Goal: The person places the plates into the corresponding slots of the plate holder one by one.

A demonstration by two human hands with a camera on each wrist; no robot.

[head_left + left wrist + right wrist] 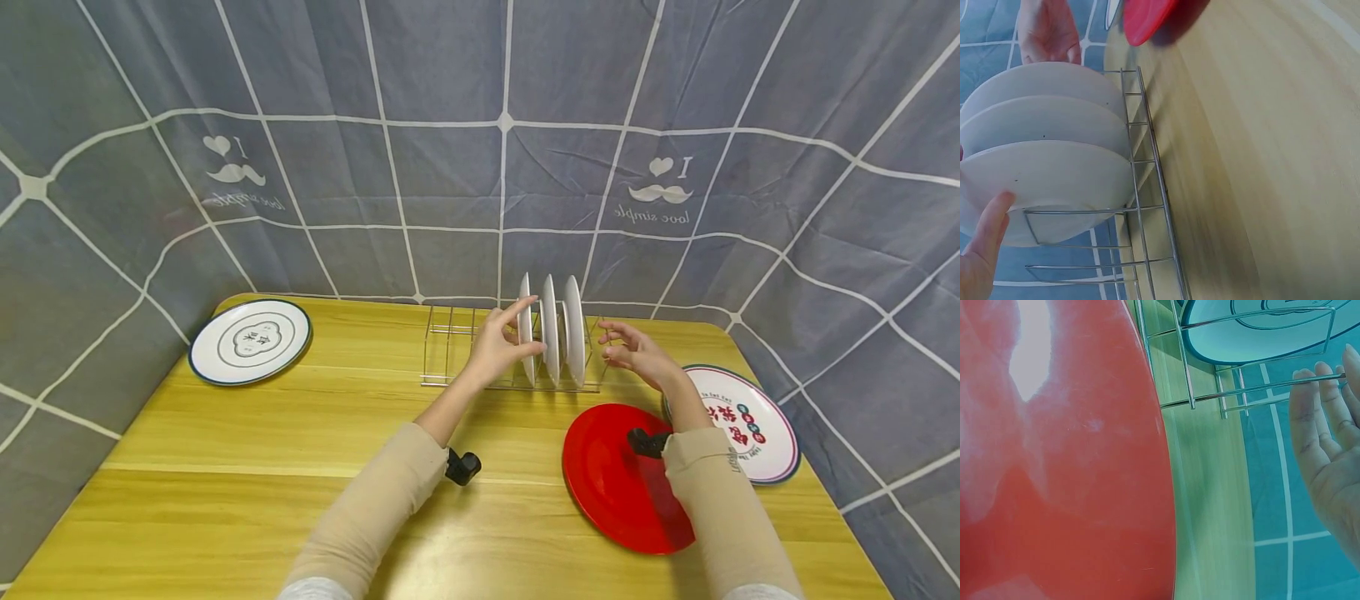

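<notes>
Three white plates (551, 329) stand upright side by side in a wire dish rack (457, 333). My left hand (498, 343) is at the leftmost plate (1054, 178), its thumb and forefinger extended. In the left wrist view one fingertip touches that plate's face; other fingers lie outside the picture. Beyond the plates, my right hand (637, 354) is beside the rack's right end with loosely bent fingers. The right wrist view shows its fingers (1305, 415) near an end wire; whether they touch it I cannot tell. Nothing is held in that hand.
A red plate (600, 475) lies in front of the rack, below my right forearm. Partly behind that arm is a white plate with coloured lettering (772, 458). At the far left lies a blue-rimmed plate (217, 346). A grey tile-patterned cloth (450, 183) hangs behind the wooden table (225, 475).
</notes>
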